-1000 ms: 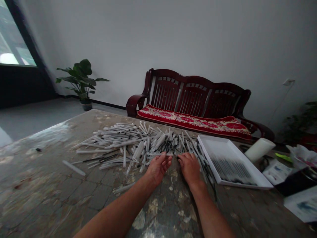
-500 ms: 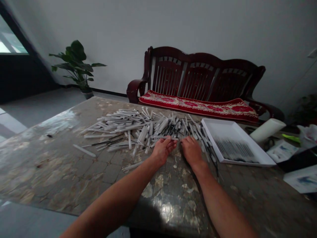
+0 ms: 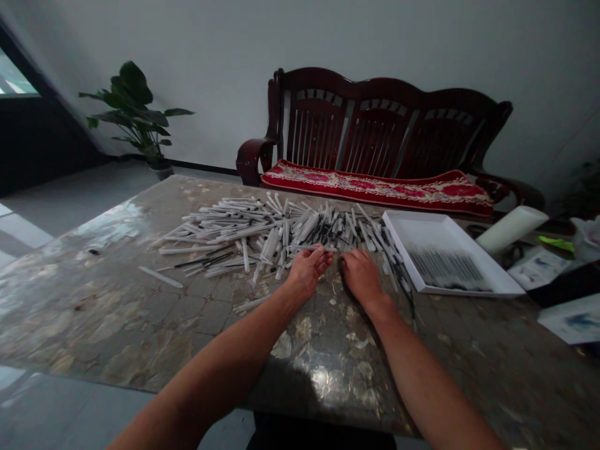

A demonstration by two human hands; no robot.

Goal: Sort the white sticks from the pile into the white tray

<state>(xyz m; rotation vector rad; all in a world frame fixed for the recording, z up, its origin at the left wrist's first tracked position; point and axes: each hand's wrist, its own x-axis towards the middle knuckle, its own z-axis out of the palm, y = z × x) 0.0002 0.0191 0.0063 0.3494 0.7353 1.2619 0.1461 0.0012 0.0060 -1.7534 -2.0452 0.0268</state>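
Observation:
My left hand (image 3: 307,270) is closed, pinching a slim whitish pen-like stick (image 3: 302,248) that lies level between thumb and fingers. Just to its right, my right hand (image 3: 362,274) is held knuckles up with fingers curled, close to the stick's right end; what its fingertips grip, if anything, is hidden. Right behind both hands spreads a loose pile of similar whitish and black pen-like sticks (image 3: 229,231). One single stick (image 3: 160,277) lies apart at the left, and a few more (image 3: 250,304) lie in front of the pile.
A white open box (image 3: 417,228) at the right holds a row of sticks (image 3: 445,269). Beyond it are a pale roll (image 3: 513,228) and a printed white box (image 3: 572,319). The patterned table (image 3: 187,337) faces a dark wooden bench (image 3: 375,131); a potted plant (image 3: 135,112) stands back left.
The view has shifted slightly, so the table and bench sit higher in it. Both hands keep nearly the same pose, and the left still holds the stick.

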